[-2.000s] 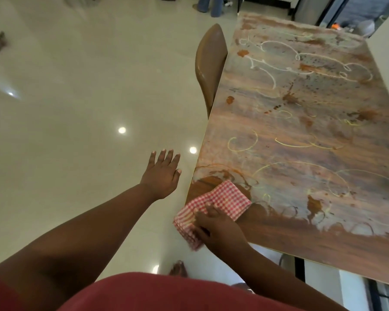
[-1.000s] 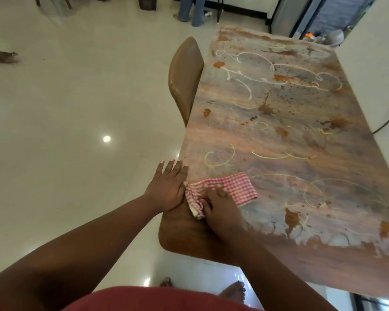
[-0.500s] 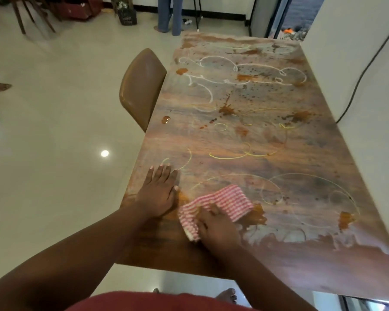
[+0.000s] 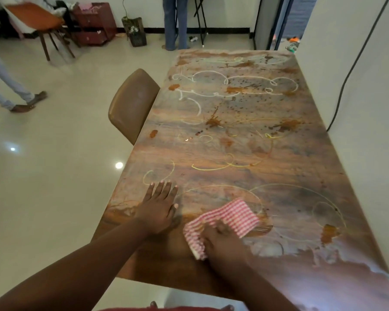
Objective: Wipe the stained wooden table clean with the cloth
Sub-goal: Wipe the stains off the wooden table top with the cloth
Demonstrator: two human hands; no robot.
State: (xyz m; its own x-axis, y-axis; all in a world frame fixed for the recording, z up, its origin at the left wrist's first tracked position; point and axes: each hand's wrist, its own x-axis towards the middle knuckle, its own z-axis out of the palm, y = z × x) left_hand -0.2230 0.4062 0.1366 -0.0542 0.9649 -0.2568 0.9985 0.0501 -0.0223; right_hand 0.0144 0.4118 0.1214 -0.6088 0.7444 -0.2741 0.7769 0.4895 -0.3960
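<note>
A long wooden table (image 4: 245, 153) stretches away from me, covered in brown splatters and white and yellow squiggles. Its near strip looks darker and free of marks. A red-and-white checked cloth (image 4: 231, 215) lies folded on the near part of the table. My right hand (image 4: 220, 241) presses on the cloth's near end with curled fingers gripping it. My left hand (image 4: 158, 208) rests flat on the table, fingers straight, just left of the cloth.
A brown padded chair (image 4: 133, 104) is tucked against the table's left edge. A white wall (image 4: 357, 108) with a black cable runs along the right edge. Two people stand on the tiled floor: legs at far left (image 4: 11, 90) and beyond the table's far end (image 4: 174, 21).
My left hand came from the air beside the table and settled flat on it. The cloth under my right hand slid from the near left corner rightward, toward the middle.
</note>
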